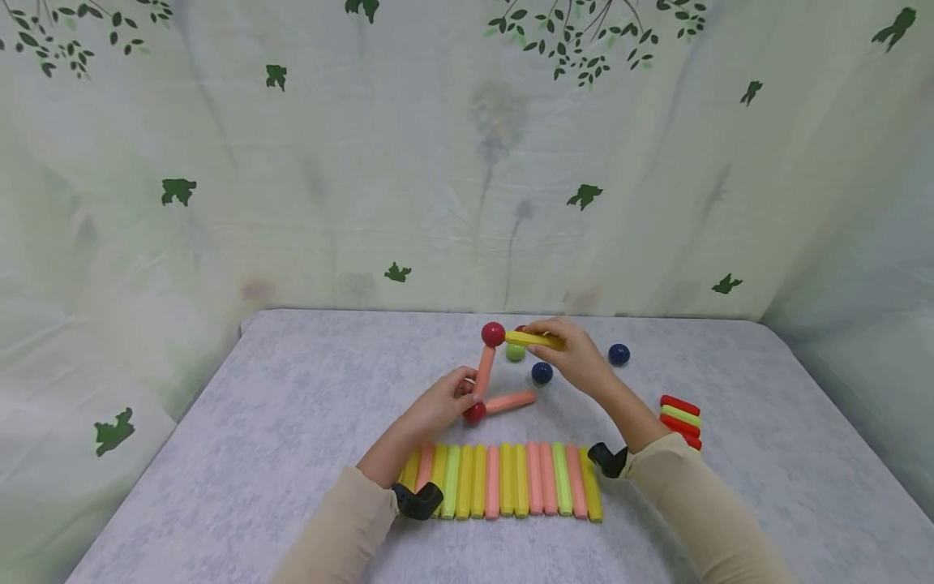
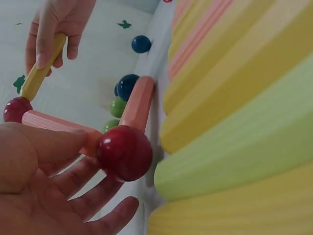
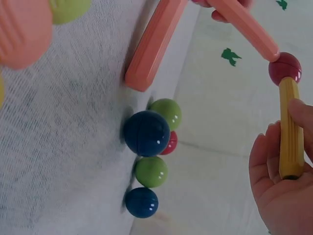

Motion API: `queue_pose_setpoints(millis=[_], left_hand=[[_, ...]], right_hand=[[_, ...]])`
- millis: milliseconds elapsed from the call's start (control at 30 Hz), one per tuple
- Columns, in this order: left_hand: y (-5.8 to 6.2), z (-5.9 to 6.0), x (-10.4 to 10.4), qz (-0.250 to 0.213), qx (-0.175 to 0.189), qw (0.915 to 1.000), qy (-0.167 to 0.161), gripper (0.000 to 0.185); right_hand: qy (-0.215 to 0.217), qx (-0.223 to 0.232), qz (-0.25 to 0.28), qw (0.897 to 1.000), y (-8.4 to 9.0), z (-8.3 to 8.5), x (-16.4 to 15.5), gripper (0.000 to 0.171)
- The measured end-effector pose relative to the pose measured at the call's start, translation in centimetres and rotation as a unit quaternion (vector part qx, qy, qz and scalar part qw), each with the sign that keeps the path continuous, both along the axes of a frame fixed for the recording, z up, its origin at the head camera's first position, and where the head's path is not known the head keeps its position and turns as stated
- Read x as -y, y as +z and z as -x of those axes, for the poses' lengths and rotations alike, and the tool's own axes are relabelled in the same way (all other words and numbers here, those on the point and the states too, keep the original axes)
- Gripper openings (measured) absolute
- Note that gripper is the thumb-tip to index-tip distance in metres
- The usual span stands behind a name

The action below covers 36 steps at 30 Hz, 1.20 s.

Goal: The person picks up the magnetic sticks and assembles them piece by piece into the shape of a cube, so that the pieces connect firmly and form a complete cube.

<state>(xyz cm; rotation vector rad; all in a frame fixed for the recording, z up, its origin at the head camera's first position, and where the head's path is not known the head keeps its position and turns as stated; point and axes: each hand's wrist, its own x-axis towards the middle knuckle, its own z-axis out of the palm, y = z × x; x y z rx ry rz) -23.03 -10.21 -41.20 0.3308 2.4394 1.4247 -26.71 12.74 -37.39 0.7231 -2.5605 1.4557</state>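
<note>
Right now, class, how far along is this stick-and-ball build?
Done: a lower red ball joins a flat pink stick and a raised pink stick topped by an upper red ball. In hand: the left hand steadies the base; the right hand holds a yellow stick against the top ball. Left: the row of sticks and loose blue balls lie unused.

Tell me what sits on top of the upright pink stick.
A red ball caps the pink stick; a yellow stick, held by the right hand, meets that ball. The left hand covers the stick's lower end.
</note>
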Motion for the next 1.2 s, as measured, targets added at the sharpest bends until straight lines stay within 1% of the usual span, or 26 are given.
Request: queue_pose_setpoints(millis=[67, 100, 167, 233, 267, 333, 367, 400, 433, 533, 600, 733, 800, 867, 933, 1033, 1067, 1133, 1167, 1200], left_hand=[[0.2, 0.3, 0.1, 0.018, 0.009, 0.9998, -0.001, 0.028], [0.3, 0.5, 0.2, 0.022, 0.012, 0.9997, 0.001, 0.03], [0.7, 1.1, 0.1, 0.013, 0.02, 0.9996, 0.018, 0.037], [1.3, 1.8, -0.3, -0.026, 0.013, 0.9988, 0.038, 0.046], [1.6, 2.2, -0.6, -0.058, 0.011, 0.997, 0.05, 0.049], [2.2, 3.0, -1.2, -0.124, -0.003, 0.9901, 0.065, 0.053], [2.4, 3.4, -1.6, -0.153, -0.01, 0.986, 0.067, 0.053], [2.6, 3.8, -1.9, -0.176, -0.014, 0.9821, 0.065, 0.052], [2.7, 4.1, -2.2, -0.19, -0.016, 0.9795, 0.064, 0.049], [2.8, 4.7, -2.9, -0.211, -0.01, 0.9755, 0.062, 0.04], [2.7, 4.9, -3.1, -0.217, -0.007, 0.9741, 0.062, 0.034], [2.4, 5.1, -3.3, -0.227, -0.009, 0.9701, 0.085, 0.029], [2.3, 5.1, -3.2, -0.232, -0.011, 0.9673, 0.102, 0.028], [2.2, 5.1, -3.1, -0.237, -0.008, 0.965, 0.113, 0.028], [2.2, 5.1, -3.0, -0.241, -0.005, 0.9635, 0.117, 0.029], [2.2, 5.1, -3.0, -0.24, 0.0, 0.9635, 0.117, 0.03], [2.2, 5.1, -3.0, -0.242, -0.002, 0.9634, 0.116, 0.03], [2.2, 5.1, -2.9, -0.245, -0.008, 0.9627, 0.115, 0.029], [2.2, 5.0, -2.9, -0.245, -0.013, 0.9626, 0.115, 0.028], [2.1, 5.0, -2.8, -0.246, -0.018, 0.9623, 0.115, 0.027]], right_hand=[[0.005, 0.006, 0.006, 1.0, 0.1, -0.1, 0.4, 0.026], [0.007, 0.004, 0.006, 1.0, 0.5, -0.5, 0.6, 0.026], [0.007, 0.001, 0.004, 1.0, 1.3, -1.1, 1.0, 0.025], [0.005, -0.002, 0.004, 1.0, 2.2, -1.8, 1.3, 0.024], [0.006, -0.006, 0.003, 1.0, 2.5, -2.1, 1.4, 0.024], [0.006, -0.011, 0.003, 1.0, 2.7, -2.3, 1.5, 0.024], [0.007, -0.013, 0.005, 1.0, 2.7, -2.3, 1.5, 0.024], [0.009, -0.013, 0.008, 1.0, 2.5, -2.1, 1.4, 0.024], [0.01, -0.013, 0.011, 1.0, 2.1, -1.7, 1.3, 0.024], [0.01, -0.001, 0.007, 1.0, 0.9, -0.6, 0.9, 0.028], [0.017, 0.025, 0.01, 0.999, 0.1, 0.3, 0.3, 0.038], [0.024, 0.088, 0.015, 0.996, -0.9, 1.3, -1.2, 0.064], [0.025, 0.112, 0.0, 0.993, -1.7, 1.6, -1.9, 0.068], [0.028, 0.121, -0.047, 0.991, -2.6, 2.0, -2.4, 0.064], [0.039, 0.122, -0.105, 0.986, -3.5, 2.2, -2.7, 0.056], [0.061, 0.099, -0.176, 0.978, -4.5, 2.2, -2.8, 0.043], [0.062, 0.091, -0.188, 0.976, -4.7, 2.2, -2.8, 0.041], [0.048, 0.084, -0.196, 0.976, -5.0, 2.2, -2.9, 0.037], [0.035, 0.089, -0.19, 0.977, -5.0, 2.2, -2.9, 0.037], [0.016, 0.101, -0.174, 0.979, -4.9, 2.2, -3.0, 0.039]])
